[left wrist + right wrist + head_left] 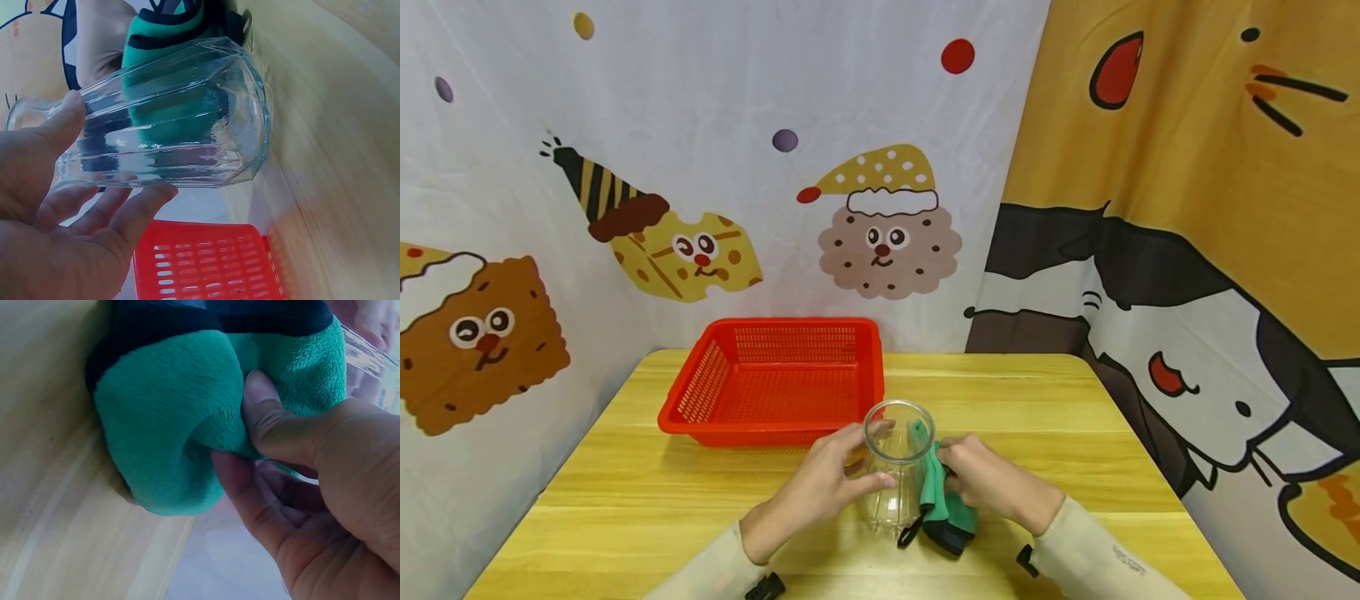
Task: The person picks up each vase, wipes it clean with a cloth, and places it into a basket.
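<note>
A clear glass vase [897, 500] with faceted sides stands upright in front of me, its round mouth facing up. My left hand [831, 483] holds it from the left, thumb on the near side and fingers around the far side, as the left wrist view also shows. Close against the vase's right side is a green cloth [165, 419] with black edging, folded and hanging in loose layers. The right hand [988, 479] pinches this cloth between thumb and fingers. Whether the vase's base touches the table cannot be told.
A red plastic basket [775, 435] with perforated walls sits on the wood-grain table [1000, 392], behind and left of the vase. A printed curtain [715, 100] with cartoon figures hangs behind the table and along its sides.
</note>
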`<state>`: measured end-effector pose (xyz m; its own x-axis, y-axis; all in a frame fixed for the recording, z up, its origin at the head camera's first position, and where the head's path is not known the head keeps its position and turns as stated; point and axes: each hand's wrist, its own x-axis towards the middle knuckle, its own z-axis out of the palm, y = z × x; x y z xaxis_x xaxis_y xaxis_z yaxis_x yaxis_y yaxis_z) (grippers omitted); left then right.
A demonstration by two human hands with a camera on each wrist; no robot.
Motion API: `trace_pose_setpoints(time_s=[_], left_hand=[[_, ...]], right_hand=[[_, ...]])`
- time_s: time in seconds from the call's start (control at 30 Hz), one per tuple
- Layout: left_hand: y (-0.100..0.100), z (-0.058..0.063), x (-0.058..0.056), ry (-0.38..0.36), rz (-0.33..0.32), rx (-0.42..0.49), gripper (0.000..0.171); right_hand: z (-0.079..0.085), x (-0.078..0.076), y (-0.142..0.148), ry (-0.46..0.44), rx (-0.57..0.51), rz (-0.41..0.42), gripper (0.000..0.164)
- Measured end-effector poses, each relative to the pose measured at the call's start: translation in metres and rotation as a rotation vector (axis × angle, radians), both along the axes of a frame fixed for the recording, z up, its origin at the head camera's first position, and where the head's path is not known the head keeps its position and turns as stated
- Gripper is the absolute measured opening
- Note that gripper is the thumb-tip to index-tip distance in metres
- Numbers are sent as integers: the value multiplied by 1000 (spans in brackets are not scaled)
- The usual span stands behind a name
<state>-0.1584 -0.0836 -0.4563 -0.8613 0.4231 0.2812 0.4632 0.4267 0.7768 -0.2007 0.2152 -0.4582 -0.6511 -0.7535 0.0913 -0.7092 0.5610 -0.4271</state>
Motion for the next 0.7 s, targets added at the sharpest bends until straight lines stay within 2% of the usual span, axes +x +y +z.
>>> trace_pose_setpoints(time_s=[0.17, 0.4, 0.7], left_hand=[[1, 0, 0, 13, 4, -13, 72], [1, 1, 0, -9, -2, -3, 72], [0, 0, 0, -23, -1, -4, 72]], right_hand=[[-6, 0, 0, 13, 21, 7, 33], [-8, -2, -1, 17, 16, 18, 35], [-8, -1, 1, -28, -20, 7, 36]])
